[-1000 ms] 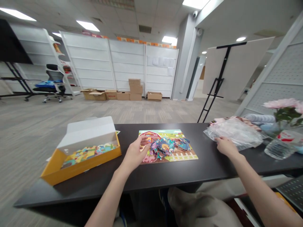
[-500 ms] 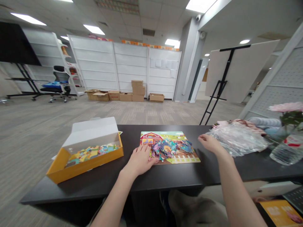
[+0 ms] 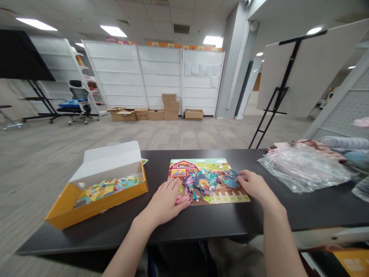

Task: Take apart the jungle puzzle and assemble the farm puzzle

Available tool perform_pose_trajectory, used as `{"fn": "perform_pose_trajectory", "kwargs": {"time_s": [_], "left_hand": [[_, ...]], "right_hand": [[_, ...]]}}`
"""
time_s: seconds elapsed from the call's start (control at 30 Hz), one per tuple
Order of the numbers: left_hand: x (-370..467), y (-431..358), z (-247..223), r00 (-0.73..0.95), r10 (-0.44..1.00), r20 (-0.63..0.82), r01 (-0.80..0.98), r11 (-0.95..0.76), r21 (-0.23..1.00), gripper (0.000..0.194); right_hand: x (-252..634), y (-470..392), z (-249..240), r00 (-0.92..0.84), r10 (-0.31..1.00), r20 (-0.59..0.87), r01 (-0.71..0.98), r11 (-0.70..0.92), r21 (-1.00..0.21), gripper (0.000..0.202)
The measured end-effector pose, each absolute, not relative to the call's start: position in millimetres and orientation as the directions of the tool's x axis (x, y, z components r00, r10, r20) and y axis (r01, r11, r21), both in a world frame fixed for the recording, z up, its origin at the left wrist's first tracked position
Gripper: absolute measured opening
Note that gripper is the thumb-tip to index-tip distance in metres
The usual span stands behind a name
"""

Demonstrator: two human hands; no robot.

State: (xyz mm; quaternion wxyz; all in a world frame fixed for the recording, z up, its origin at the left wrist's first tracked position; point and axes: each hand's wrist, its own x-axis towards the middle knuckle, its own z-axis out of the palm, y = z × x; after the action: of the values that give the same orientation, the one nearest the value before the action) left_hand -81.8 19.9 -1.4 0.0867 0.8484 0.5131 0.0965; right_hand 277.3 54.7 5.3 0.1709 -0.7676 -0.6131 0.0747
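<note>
A farm-picture board (image 3: pixel 227 197) with a red barn lies flat on the black table. Puzzle pieces (image 3: pixel 203 181), mostly purple, blue and teal, are heaped over its middle. My left hand (image 3: pixel 167 198) rests palm down at the board's left edge, fingers stretched out beside the heap, nothing held. At the right edge my right hand (image 3: pixel 252 184) is bent around the outer pieces, its fingertips at a blue one; whether it grips anything is hidden. An open yellow box (image 3: pixel 106 206) with a white lid holds more pieces (image 3: pixel 108 188) to the left.
Clear plastic bags (image 3: pixel 305 171) and folded cloth (image 3: pixel 350 142) lie on the table's right part. The black table's (image 3: pixel 115 227) front edge runs below my forearms. Beyond it are cardboard boxes (image 3: pixel 170 105), an easel (image 3: pixel 278 96) and a chair (image 3: pixel 76 102).
My right hand has moved left onto the board's right edge, up to the pieces. My left hand stays beside the heap. The camera view has shifted slightly.
</note>
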Motion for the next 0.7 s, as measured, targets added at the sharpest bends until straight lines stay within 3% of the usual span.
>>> {"fn": "perform_pose_trajectory", "kwargs": {"time_s": [0.17, 0.33, 0.5, 0.7], "left_hand": [[-87, 18, -2, 0.462, 0.883, 0.078, 0.847, -0.466, 0.256, 0.079], [-89, 18, -2, 0.457, 0.886, 0.078, 0.847, -0.46, 0.266, 0.079], [-88, 19, -3, 0.456, 0.887, 0.065, 0.85, -0.456, 0.265, 0.081], [-89, 19, -3, 0.46, 0.885, 0.075, 0.841, -0.461, 0.283, 0.079]], "right_hand": [[291, 57, -4, 0.211, 0.974, 0.082, 0.889, -0.156, -0.43, 0.027], [302, 72, -18, 0.195, 0.957, 0.216, 0.937, -0.116, -0.33, 0.038], [307, 82, -27, 0.14, 0.975, 0.174, 0.94, -0.076, -0.333, 0.037], [314, 92, -29, 0.122, 0.984, 0.129, 0.906, -0.057, -0.42, 0.03]]}}
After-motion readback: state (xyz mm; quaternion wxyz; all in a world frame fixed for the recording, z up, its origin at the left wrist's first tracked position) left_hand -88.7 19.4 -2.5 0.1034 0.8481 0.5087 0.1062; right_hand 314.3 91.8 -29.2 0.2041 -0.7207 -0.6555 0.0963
